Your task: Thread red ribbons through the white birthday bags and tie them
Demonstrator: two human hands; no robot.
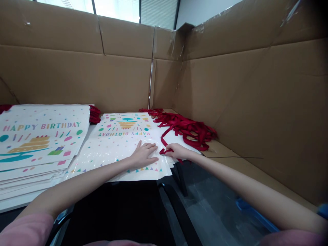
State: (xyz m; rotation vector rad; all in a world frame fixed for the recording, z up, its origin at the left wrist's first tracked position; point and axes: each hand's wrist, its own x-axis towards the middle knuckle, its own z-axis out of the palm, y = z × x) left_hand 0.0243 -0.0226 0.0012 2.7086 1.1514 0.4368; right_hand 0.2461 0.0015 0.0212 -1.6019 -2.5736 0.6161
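A white "Happy Birthday" sheet (107,150), glossy and printed with a cake, lies with its lettering upside down. My left hand (144,154) rests on its right part, fingers spread, holding nothing. Just to the right, at the sheet's edge, my right hand (176,151) pinches a red ribbon (164,136), which loops up behind the fingers. The ribbon leads towards a tangled heap of red ribbons (196,131) at the back right.
A tall stack of similar printed sheets (43,136) stands at the left, with red ribbon behind it. Cardboard walls (123,78) rise at the back and right. A black chair (123,208) is in front, and a blue object (256,215) lies low at the right.
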